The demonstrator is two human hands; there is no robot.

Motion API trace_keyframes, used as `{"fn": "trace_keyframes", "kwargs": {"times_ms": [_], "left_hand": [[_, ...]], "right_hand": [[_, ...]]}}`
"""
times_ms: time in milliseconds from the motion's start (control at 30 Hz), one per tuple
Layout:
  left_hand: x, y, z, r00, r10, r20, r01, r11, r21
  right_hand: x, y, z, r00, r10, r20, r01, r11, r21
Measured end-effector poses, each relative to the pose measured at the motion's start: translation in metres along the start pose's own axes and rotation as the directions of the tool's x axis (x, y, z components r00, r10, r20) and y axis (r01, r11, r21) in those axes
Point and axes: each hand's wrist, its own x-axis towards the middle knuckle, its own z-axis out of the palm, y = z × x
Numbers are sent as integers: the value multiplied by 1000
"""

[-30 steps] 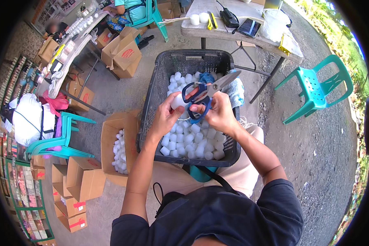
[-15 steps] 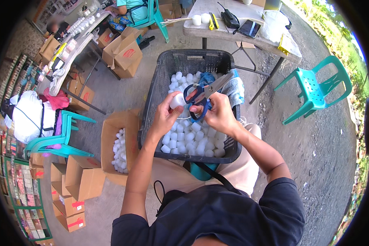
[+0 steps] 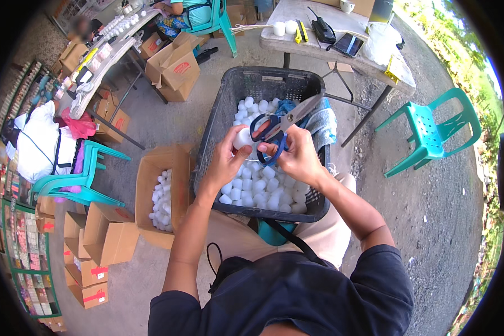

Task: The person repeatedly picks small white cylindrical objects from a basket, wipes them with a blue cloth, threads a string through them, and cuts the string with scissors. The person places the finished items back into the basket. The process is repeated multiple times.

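While my left hand point(image 3: 224, 162) pinched a white, rounded, plastic-looking cylinder point(image 3: 242, 138) between thumb and curled fingers, probably to steady it, my right hand point(image 3: 302, 158) gripped blue-handled metal scissors point(image 3: 288, 119), blades angled away, likely for safety. Cylinder sat above a black plastic crate point(image 3: 219, 117) of white pieces point(image 3: 266, 190), set close, presumably for reach.

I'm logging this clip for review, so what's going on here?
A person's left hand holds a short white rounded cylinder, material unclear; the right hand grips blue-handled metal scissors, blades pointing away from it. Below them, a black plastic crate holds many similar white cylinders, with a blue-and-white cloth at its right edge. An open brown cardboard box left of the crate holds more white pieces.
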Motion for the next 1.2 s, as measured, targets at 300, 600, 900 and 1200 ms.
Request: {"fn": "trace_keyframes", "kwargs": {"times_ms": [300,600,900,1200], "left_hand": [[9,-11,-31,856,-413,-313,66,686,-724],[-20,-2,-20,800,-486,-353,102,689,-718],[-34,-12,-21,828,-490,-274,53,554,-831],[-46,-28,-34,823,-471,-317,70,638,-767]], "right_hand": [[-64,19,40,607,485,629,-793,332,510],[-39,26,70,713,512,480,-693,408,594],[-36,37,71,688,553,469,-725,537,431],[-40,53,74,675,609,418,-738,577,351]]}}
